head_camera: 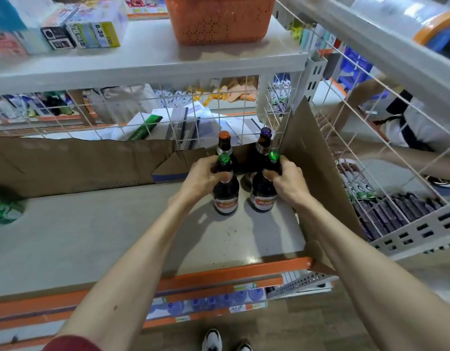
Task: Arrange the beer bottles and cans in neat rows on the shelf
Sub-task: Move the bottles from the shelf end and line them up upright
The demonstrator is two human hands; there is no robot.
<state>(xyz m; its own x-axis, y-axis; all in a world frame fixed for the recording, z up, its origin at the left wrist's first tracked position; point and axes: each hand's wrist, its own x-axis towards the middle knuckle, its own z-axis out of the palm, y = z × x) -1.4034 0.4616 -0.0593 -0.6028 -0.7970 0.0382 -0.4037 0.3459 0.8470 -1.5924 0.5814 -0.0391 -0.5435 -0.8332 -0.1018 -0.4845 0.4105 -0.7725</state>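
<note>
**Two bottles held upright, just in front of the back pair**

The grey shelf (117, 236) stretched away bare to the left, while a cardboard sheet (310, 158) walled its right end and back. Both arms reached in from the near edge. The left hand (206, 176) was wrapped round the neck of the left green-capped bottle (225, 198). The right hand (287, 178) gripped the neck of the right green-capped bottle (263, 196) the same way. Both bottles stood upright, long axes vertical, bases at the shelf, though firm contact could not be told. Close behind them stood an orange-capped bottle (224, 141) and a purple-capped bottle (264, 140). The coming move probably turned on that front-to-back line, with each held bottle squarely before its partner and the right one nearest the cardboard
</note>
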